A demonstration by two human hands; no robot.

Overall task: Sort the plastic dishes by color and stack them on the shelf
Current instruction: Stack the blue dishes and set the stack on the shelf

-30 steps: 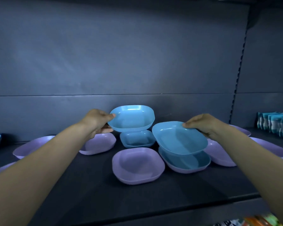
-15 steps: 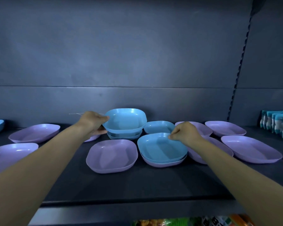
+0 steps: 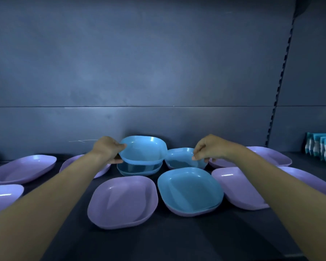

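Note:
My left hand (image 3: 107, 150) grips the left rim of a blue dish (image 3: 143, 149), held just above another blue dish (image 3: 137, 169) at the back of the dark shelf (image 3: 177, 238). My right hand (image 3: 208, 148) pinches the right rim of a third blue dish (image 3: 183, 157) behind the middle. In front of it a blue dish (image 3: 189, 188) sits nested in a purple one. A single purple dish (image 3: 122, 201) lies front centre.
Several purple dishes lie spread on the shelf: at far left (image 3: 23, 168), lower left (image 3: 2, 194), right (image 3: 241, 187) and back right (image 3: 271, 155). Blue-and-white packets (image 3: 322, 147) stand at the far right. The shelf's back wall is close behind the dishes.
My right hand let go of the blue dish now nested front right and reached back to the rear blue dish. My left hand still holds its blue dish over the rear one.

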